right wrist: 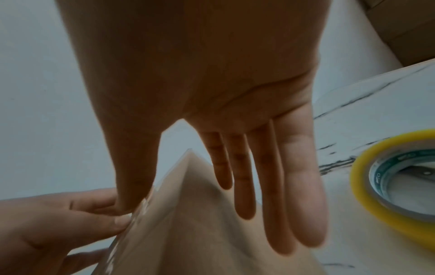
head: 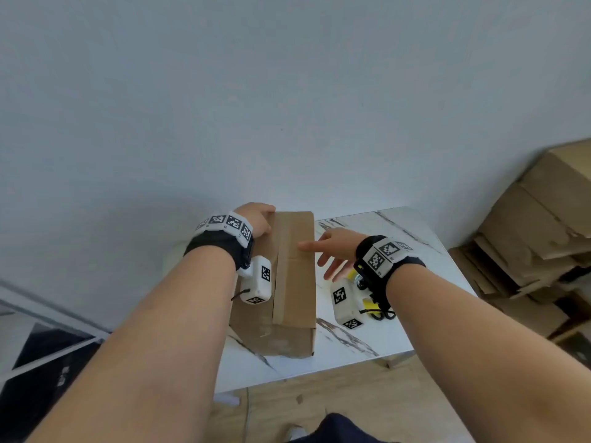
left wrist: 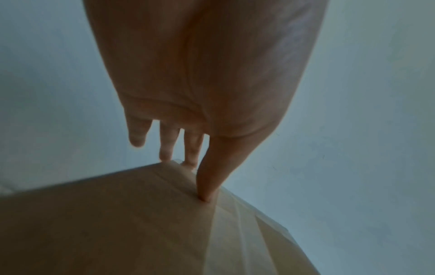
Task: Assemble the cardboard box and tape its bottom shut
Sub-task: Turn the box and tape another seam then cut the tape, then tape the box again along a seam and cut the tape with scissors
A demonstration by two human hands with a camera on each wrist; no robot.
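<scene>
marble table [head: 415, 251] w/ taped cardboard box [head: 295, 282]

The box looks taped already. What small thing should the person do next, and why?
Probably lower the open right hand onto the clear tape strip and rub it flat along the seam. The strip already runs the length of the brown cardboard box, the left hand holds the far end, and the right is at the box's edge, fingers spread.

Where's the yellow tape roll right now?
In the right wrist view, the tape roll lies on the marble table at the far right, right of the open right hand and the cardboard box.
</scene>
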